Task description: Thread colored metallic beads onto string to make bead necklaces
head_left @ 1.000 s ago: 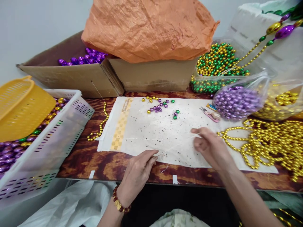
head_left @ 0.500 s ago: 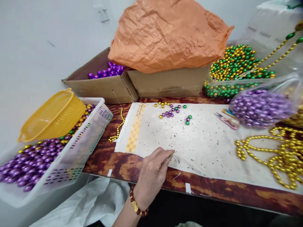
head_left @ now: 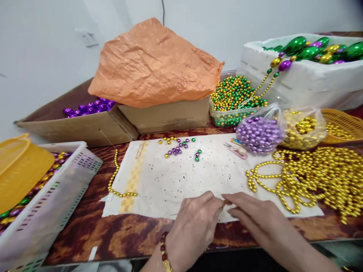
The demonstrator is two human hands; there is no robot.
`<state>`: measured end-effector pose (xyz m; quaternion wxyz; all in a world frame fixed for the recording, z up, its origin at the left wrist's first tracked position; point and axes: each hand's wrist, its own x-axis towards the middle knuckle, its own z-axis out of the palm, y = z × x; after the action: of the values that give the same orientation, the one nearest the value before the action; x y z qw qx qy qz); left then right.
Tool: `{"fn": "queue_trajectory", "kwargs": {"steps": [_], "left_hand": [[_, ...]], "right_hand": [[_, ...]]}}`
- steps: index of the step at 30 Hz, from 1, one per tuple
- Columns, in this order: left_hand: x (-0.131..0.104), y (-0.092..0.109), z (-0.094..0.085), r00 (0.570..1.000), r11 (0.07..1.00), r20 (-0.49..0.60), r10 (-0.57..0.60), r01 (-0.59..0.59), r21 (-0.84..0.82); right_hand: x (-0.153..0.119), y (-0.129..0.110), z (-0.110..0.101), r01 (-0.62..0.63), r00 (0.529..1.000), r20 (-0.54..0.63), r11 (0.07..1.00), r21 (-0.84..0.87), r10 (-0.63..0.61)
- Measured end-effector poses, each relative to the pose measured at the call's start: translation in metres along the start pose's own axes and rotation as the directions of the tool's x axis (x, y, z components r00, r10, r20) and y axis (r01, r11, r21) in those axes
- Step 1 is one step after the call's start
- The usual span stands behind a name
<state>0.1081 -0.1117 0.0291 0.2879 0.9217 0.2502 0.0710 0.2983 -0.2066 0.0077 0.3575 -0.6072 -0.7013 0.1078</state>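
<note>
My left hand (head_left: 197, 221), with a beaded bracelet (head_left: 164, 249) at the wrist, is closed in a pinch above the front edge of the white cloth (head_left: 159, 189). From the right, my right hand (head_left: 259, 217) meets it, fingers together and tips almost touching the left fingertips. Whatever lies between the fingertips is too small or hidden to make out. Several loose purple beads (head_left: 176, 151) lie farther back on the cloth among gold and green ones. A short strand of gold beads (head_left: 115, 177) curves over the cloth's left edge, a thin line leading up from it.
A white basket (head_left: 70, 196) of beads stands left, a yellow basket (head_left: 22, 170) on top. Behind are cardboard boxes (head_left: 167, 117) under an orange sack (head_left: 159, 68). Small snips (head_left: 236, 150), a bag of purple beads (head_left: 259, 134), gold bead strands (head_left: 320, 181) and a foam box (head_left: 300, 79) occupy the right.
The view has swung right. My right hand has entered and joined my left at the cloth's front edge. The gold strand's lower end now stretches rightward onto the cloth.
</note>
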Motion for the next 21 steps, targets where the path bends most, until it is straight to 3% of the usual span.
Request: {"fn": "queue_trajectory", "kwargs": {"steps": [4,7,9,12,14,18,21], "left_hand": [[0.015,-0.009,0.007,0.990,0.970,-0.018,-0.138,0.132,-0.204],[0.030,-0.034,0.002,0.983,0.947,0.008,-0.183,0.179,-0.269],[0.046,-0.058,-0.004,0.975,0.955,-0.074,-0.209,0.187,-0.231],[0.077,-0.093,-0.008,0.926,0.964,-0.266,-0.267,0.259,-0.064],[0.095,-0.108,-0.003,0.898,0.945,-0.323,-0.299,0.327,0.033],[0.113,-0.118,0.015,0.854,0.905,-0.376,-0.360,0.418,0.081],[0.113,-0.121,0.022,0.824,0.911,-0.398,-0.404,0.401,-0.094]], "right_hand": [[0.016,0.001,0.038,-0.038,0.992,0.120,0.999,-0.020,0.040],[0.007,0.027,0.039,-0.133,0.977,0.164,0.990,-0.042,0.138],[-0.007,0.050,0.034,-0.319,0.941,0.124,0.948,0.015,0.315],[-0.030,0.077,0.026,-0.613,0.776,0.076,0.722,0.321,0.626],[-0.041,0.083,0.026,-0.665,0.678,0.125,0.531,0.526,0.724],[-0.049,0.069,0.040,-0.624,0.578,0.211,0.261,0.736,0.788],[-0.044,0.057,0.058,-0.574,0.547,0.211,0.180,0.799,0.810]]}}
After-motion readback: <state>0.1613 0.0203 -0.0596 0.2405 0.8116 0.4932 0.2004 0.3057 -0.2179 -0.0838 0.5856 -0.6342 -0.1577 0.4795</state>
